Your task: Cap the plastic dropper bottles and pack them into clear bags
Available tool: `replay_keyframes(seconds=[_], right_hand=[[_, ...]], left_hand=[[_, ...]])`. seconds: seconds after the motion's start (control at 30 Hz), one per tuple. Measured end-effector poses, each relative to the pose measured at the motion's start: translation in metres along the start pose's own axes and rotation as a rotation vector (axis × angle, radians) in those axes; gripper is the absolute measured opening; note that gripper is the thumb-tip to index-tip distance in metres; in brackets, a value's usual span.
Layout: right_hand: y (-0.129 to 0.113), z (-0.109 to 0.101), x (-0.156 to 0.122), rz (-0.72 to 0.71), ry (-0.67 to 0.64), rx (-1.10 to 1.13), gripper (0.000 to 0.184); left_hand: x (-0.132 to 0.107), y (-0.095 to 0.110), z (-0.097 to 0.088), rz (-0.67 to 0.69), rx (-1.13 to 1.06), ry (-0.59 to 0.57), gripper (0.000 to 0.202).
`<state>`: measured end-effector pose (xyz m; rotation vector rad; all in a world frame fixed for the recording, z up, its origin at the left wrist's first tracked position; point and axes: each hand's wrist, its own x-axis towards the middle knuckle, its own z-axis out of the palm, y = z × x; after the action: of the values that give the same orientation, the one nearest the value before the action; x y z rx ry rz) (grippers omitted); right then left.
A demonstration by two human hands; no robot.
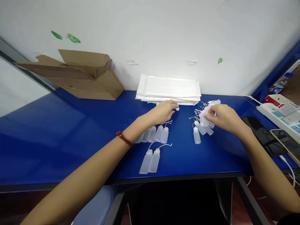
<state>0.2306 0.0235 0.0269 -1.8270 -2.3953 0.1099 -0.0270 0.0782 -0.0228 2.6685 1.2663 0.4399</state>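
Observation:
My left hand (165, 111) reaches over the blue table with its fingers bent together. A small whitish plastic piece (177, 108) shows at the fingertips; the rest of it is hidden. On the right, my right hand (221, 116) pinches a translucent squeeze bottle (203, 120) at a loose pile of the same bottles with thin bent spouts. One bottle (197, 136) lies at the pile's near end. Below my left hand lies a row of bottles (164, 135), partly covered by my wrist. Two more bottles (154, 161) lie side by side nearer the table's front edge.
Against the wall stand a stack of white packets (170, 87) and an open cardboard box (93, 84). At the right are a black phone (263, 134), a second phone (287, 140), a white power strip (278, 115) and cables. The blue table (70, 140) ends at a dark front edge.

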Motion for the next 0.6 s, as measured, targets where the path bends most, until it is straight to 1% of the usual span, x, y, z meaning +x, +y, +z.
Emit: replay_keyframes(seconds=[0.17, 0.33, 0.47, 0.6], right_hand=[[-0.0032, -0.0029, -0.0026, 0.052, 0.031, -0.027, 0.025], [-0.0025, 0.0006, 0.0008, 0.116, 0.008, -0.087, 0.026], [-0.0003, 0.0032, 0.0007, 0.112, 0.026, -0.075, 0.023], [-0.0018, 0.0031, -0.0022, 0.081, 0.086, -0.042, 0.021]], left_hand=[[-0.0006, -0.0037, 0.003, 0.042, 0.004, -0.022, 0.036], [-0.0001, -0.0054, 0.0031, 0.05, 0.016, -0.025, 0.034], [0.0002, -0.0038, 0.0029, 0.064, 0.01, -0.031, 0.04], [-0.0007, -0.0028, 0.0031, 0.059, 0.004, -0.069, 0.049]])
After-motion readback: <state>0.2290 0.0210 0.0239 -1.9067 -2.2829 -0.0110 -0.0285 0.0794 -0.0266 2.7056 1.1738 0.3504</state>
